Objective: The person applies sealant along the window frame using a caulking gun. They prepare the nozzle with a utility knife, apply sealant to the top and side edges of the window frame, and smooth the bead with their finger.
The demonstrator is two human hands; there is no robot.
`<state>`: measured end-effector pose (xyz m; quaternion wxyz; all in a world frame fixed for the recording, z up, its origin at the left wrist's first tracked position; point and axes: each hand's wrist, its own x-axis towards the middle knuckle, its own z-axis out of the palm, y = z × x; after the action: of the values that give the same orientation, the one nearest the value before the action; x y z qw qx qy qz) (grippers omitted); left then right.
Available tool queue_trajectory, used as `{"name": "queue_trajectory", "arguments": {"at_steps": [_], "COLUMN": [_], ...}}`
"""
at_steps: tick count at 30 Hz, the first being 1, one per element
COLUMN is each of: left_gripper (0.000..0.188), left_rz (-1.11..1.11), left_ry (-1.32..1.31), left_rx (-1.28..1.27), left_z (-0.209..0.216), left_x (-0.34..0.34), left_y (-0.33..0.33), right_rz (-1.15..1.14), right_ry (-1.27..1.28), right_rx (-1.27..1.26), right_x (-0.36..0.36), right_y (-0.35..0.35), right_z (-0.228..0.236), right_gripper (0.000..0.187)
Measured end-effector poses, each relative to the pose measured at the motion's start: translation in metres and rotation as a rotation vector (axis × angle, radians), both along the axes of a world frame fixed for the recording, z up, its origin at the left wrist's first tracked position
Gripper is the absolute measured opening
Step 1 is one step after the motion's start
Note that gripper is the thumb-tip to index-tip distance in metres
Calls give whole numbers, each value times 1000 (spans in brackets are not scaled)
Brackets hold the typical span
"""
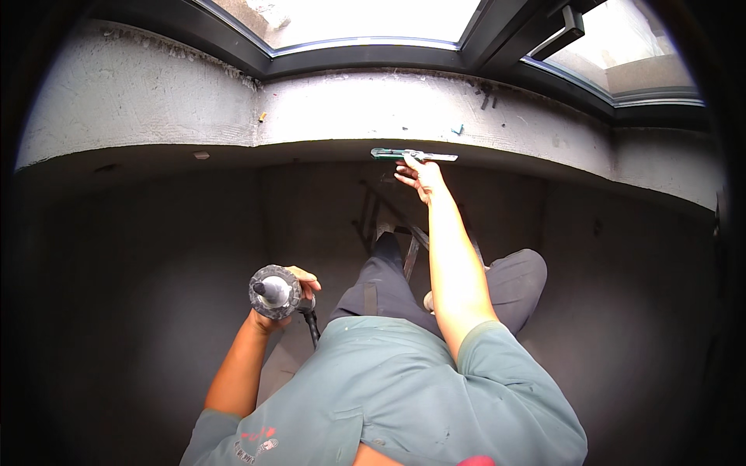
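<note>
My right hand [422,179] is stretched forward, closed around a teal utility knife [386,154] just below the front edge of the sill. The knife lies crosswise, its blade pointing right. Low on the left, my left hand [305,279] grips what looks like a caulking gun [273,292], seen almost end-on. Its round, stained front ring, pale nozzle and dark tip face up. A black lever or handle [312,328] hangs beside it; part of my left hand is hidden behind the ring.
Ahead runs a rough plastered sill [334,113] under a dark window frame [365,58] with a handle [571,27] at right. Small scraps, including a teal bit [458,130] and a yellow one [263,117], lie on it. Below, a stepladder [412,252] shows by my legs.
</note>
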<state>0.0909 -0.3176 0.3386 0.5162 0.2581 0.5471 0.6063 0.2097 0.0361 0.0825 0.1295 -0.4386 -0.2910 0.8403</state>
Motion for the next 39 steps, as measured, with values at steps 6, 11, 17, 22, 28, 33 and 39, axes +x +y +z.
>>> {"name": "queue_trajectory", "arguments": {"at_steps": [6,11,17,22,28,33,39], "left_gripper": [81,79,77,77,77,76,70], "left_rz": [-12,-2,10,27,53,75,-76], "left_ry": [-32,-55,-45,-42,-2,-70,-67], "left_rx": [28,13,20,58,-17,-66,-69], "left_z": [-3,-6,-12,-19,-14,2,22], "left_x": [-3,-3,1,3,4,2,-7], "left_y": [-1,-7,-10,-15,-18,2,36], "right_rz": [34,48,185,-82,62,159,-73], "right_ry": [-120,-341,-853,-650,22,355,668], "right_rx": [67,461,787,1036,668,389,252], "right_x": [-16,-51,-89,-100,-14,77,131], "right_y": [9,26,25,7,22,12,-33], "right_z": [12,29,35,38,95,169,251], "right_gripper": [32,22,49,33,32,33,50]}}
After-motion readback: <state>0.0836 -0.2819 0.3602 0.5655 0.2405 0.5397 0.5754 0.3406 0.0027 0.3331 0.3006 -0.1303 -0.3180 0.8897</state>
